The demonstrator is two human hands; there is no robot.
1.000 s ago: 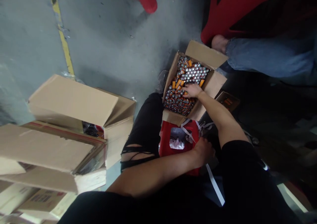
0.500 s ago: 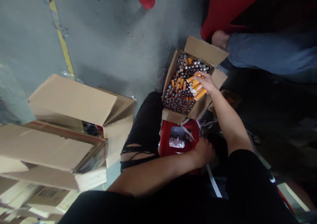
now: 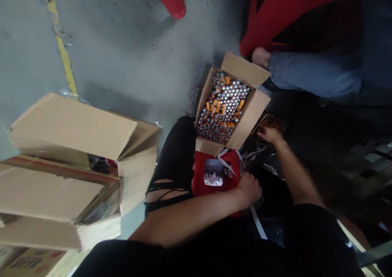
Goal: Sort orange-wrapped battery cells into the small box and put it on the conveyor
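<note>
An open cardboard box point(image 3: 249, 115) holds many batteries point(image 3: 234, 97), most standing on end, with several orange ones lying on their sides. To its right, my right hand point(image 3: 271, 133) reaches into a small dark box point(image 3: 277, 121); its fingers are bent over the contents, and what they touch is too dim to make out. My left hand point(image 3: 249, 190) rests with curled fingers beside the red stool point(image 3: 200, 183), near my lap. Anything inside that hand is hidden. White strips point(image 3: 228, 162) lie across the stool and by the battery box.
Large open cartons point(image 3: 73, 121) stand at the left. Another person's jeans-covered leg point(image 3: 315, 74) and bare ankle are at the upper right, beside red chair legs point(image 3: 263, 23). A yellow line point(image 3: 64, 56) crosses the grey floor.
My right hand has moved right and down from the battery box to the small box. The orange batteries it held no longer show in it. My left hand has barely moved.
</note>
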